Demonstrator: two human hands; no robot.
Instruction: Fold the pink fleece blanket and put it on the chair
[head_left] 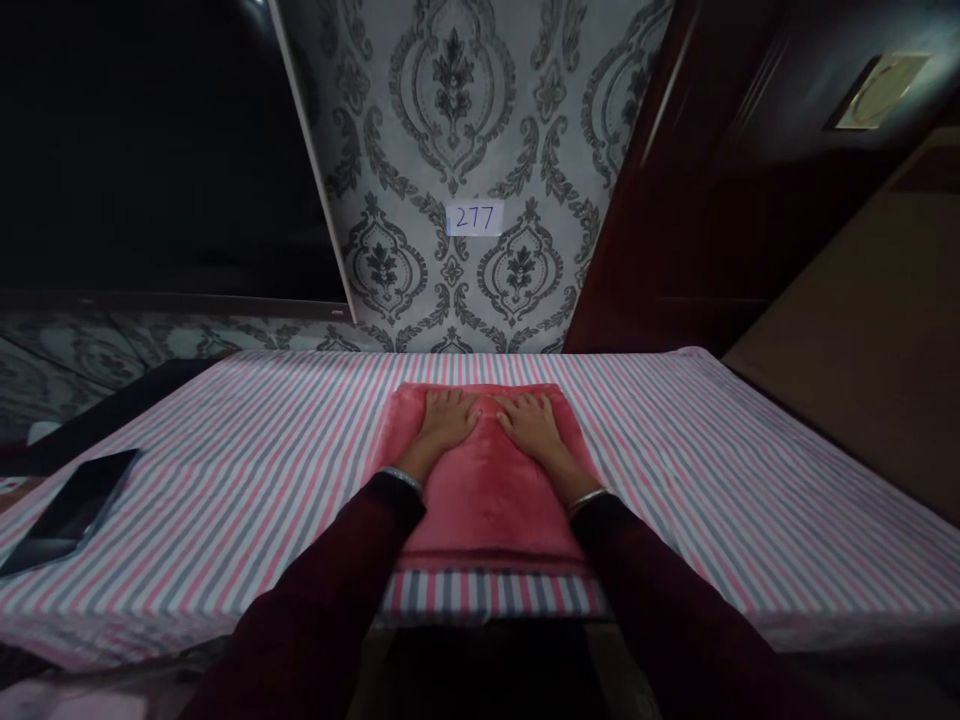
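Observation:
A red, plush-looking cloth (pixel 487 490), perhaps a towel, lies spread in a rough rectangle on the striped tablecloth (pixel 247 470). Flat on its upper left part rests my left hand (pixel 448 420), fingers spread. My right hand (pixel 531 425) presses palm down on the upper right part, its fingers also apart. Both hands touch the cloth near its far edge, with a small gap between them. A darker band runs along the cloth's near edge. Whether it is folded in layers I cannot tell.
On the table's left side lies a black phone (pixel 71 510). Behind stand a large dark screen (pixel 150 150), a patterned wall with a paper label (pixel 475 217) reading 277, and a dark red door-like panel (pixel 697 200). A brown board (pixel 870 330) leans at the right edge.

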